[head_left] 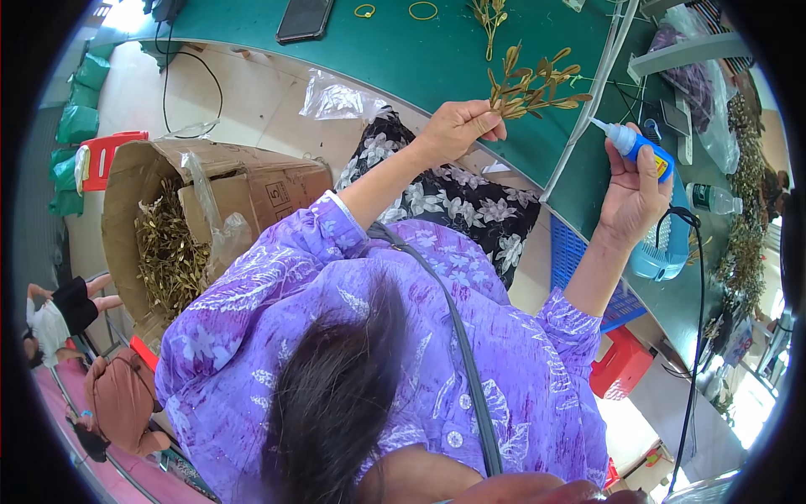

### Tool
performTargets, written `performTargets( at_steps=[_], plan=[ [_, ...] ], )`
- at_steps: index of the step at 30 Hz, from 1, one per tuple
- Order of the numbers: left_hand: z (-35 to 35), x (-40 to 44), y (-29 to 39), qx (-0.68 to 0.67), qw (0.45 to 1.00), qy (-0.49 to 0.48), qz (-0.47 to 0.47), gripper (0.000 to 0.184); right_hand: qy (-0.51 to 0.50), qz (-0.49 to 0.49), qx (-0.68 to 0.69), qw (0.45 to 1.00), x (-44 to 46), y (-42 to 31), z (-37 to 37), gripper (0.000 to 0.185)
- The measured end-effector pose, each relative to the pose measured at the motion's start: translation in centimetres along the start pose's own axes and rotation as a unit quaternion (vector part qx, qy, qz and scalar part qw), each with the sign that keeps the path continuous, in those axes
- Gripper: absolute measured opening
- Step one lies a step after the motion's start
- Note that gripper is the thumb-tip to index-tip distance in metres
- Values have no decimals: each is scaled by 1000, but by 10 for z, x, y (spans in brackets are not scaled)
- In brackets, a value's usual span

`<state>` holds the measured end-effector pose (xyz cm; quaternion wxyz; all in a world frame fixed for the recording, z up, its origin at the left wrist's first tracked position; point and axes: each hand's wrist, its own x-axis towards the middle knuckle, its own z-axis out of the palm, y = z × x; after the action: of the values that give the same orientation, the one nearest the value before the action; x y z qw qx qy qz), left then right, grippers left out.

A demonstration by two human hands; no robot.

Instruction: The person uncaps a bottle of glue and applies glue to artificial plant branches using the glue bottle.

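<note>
My left hand (pixel 463 130) is closed on the stems of a dried leafy sprig (pixel 537 84), held over the green table's front edge. To the right, my right hand (pixel 634 189) grips a blue glue bottle (pixel 646 155) between thumb and fingers. The bottle's light blue nozzle tilts up and left toward the sprig, without touching it. Another dried sprig (pixel 489 21) lies on the green table (pixel 386 50) beyond my left hand.
A phone (pixel 304 18) and two yellow rings (pixel 422 11) lie on the table. A blue basket (pixel 672 252) and a plastic bottle (pixel 714 199) are at right. At left stand a cardboard box (pixel 277 185) of dried sprigs (pixel 172 252) and a red stool (pixel 109 155). Other people are at lower left.
</note>
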<state>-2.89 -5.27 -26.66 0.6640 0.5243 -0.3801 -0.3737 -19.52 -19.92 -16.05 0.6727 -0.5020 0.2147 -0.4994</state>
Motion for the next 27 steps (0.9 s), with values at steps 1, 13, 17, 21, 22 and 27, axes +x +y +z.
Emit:
performTargets(
  at_steps=[1, 13, 17, 21, 22, 27],
  plan=[
    [0, 0, 0, -6, 1000, 2, -1, 28, -2, 3, 3, 1000, -1, 0, 1, 27],
    [0, 0, 1, -1, 1000, -1, -7, 27, -9, -98, -108, 989, -18, -9, 22, 27],
    [1, 0, 2, 1, 1000, -1, -6, 27, -23, -146, -153, 977, -19, -11, 27, 25],
    [0, 0, 1, 10, 1000, -2, -5, 27, -33, -161, -160, 973, -18, -10, 28, 26],
    [0, 1, 1, 8, 1000, -2, -6, 27, -32, -161, -159, 974, -19, -10, 28, 26],
    [0, 1, 2, 15, 1000, -2, -12, 27, -22, -163, -154, 974, -18, -11, 33, 25]
  ],
)
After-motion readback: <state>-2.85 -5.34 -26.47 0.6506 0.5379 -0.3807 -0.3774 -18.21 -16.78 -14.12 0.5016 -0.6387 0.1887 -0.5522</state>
